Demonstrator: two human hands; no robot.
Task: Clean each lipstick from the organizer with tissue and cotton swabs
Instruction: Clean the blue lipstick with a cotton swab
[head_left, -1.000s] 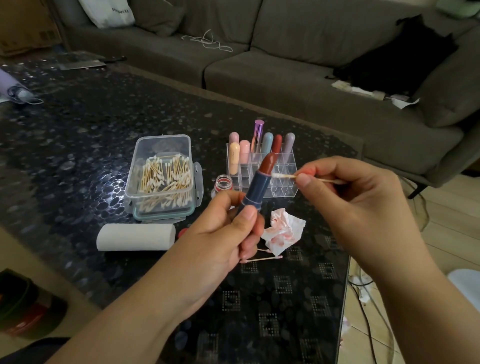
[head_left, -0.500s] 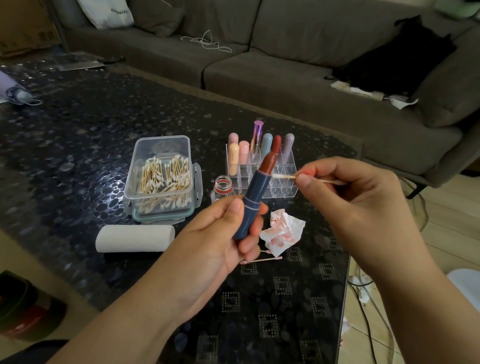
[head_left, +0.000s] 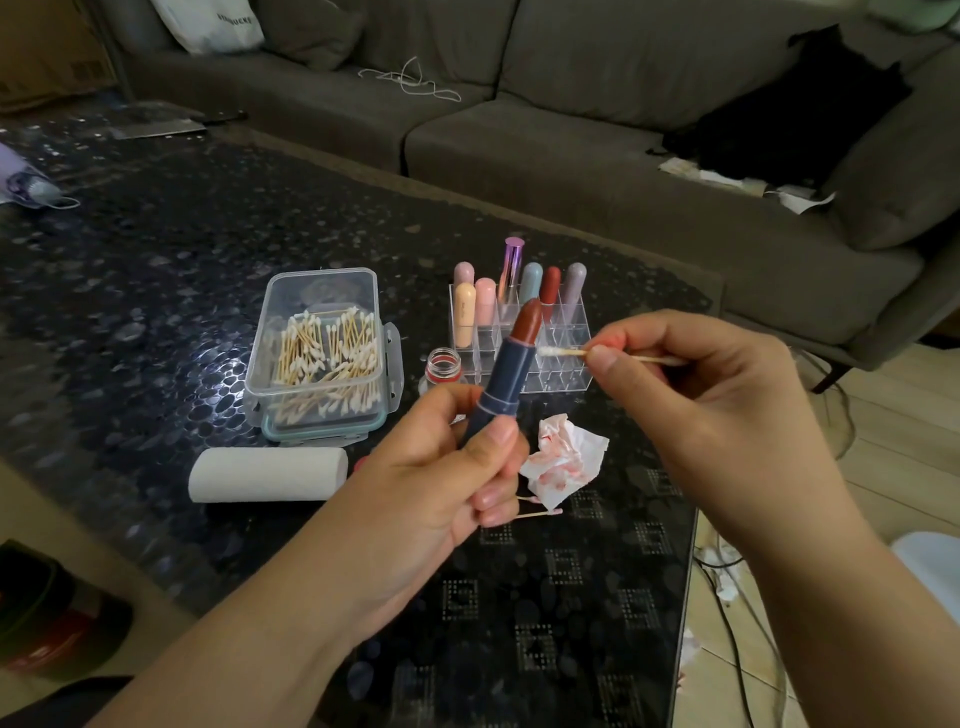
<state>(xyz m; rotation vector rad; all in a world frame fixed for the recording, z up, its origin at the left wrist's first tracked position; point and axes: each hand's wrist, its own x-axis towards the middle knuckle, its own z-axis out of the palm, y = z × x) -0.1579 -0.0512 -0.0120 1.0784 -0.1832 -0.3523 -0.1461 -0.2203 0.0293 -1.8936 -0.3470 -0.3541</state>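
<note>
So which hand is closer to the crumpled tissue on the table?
The left hand: its fingers sit right beside the crumpled tissue. The right hand is up higher, off to its right.

The left hand (head_left: 431, 467) covers the lower end of the lipstick (head_left: 511, 366), so its base cannot be seen. The right hand (head_left: 727, 415) hides the middle of the swab (head_left: 563, 352); whether its tip touches the lipstick is unclear. The lipstick blocks part of the organizer (head_left: 563, 374), and what its front cells hold cannot be told. The bag (head_left: 218, 23) on the sofa is cut by the top edge. The mask (head_left: 31, 189) runs off the left edge, blurred.
</note>
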